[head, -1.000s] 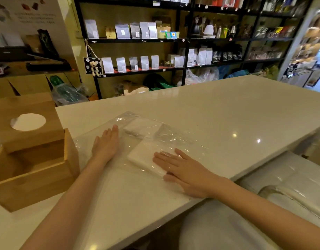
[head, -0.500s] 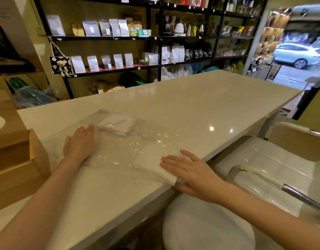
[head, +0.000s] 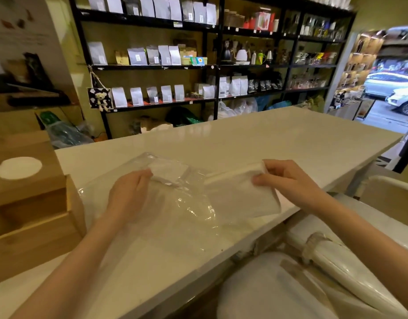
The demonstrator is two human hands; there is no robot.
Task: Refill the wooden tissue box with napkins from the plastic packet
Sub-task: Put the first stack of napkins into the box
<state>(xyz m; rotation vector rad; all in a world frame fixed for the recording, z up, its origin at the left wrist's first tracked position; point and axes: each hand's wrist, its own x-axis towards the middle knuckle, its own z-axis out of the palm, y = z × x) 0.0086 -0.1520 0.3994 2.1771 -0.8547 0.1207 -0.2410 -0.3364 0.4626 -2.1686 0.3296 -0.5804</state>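
A clear plastic packet (head: 186,203) lies flat on the white counter (head: 279,139). My right hand (head: 288,180) grips a white stack of napkins (head: 242,196) at the packet's right end, near the counter's front edge. My left hand (head: 129,194) pinches the packet at a smaller napkin stack (head: 168,172) that lies inside the plastic. The wooden tissue box (head: 34,229) stands open at the far left, and its lid (head: 21,169), with a round hole, leans on top of it.
A white padded chair (head: 313,284) with a plastic-wrapped armrest stands just below the counter's front edge. Black shelves (head: 198,65) of pouches and kettles fill the back wall. A doorway (head: 391,88) to the street opens at the right.
Both hands were flat on the packet; now they are curled and gripping. The right hand has drawn the big napkin stack rightward out of the packet and lifted its far edge.
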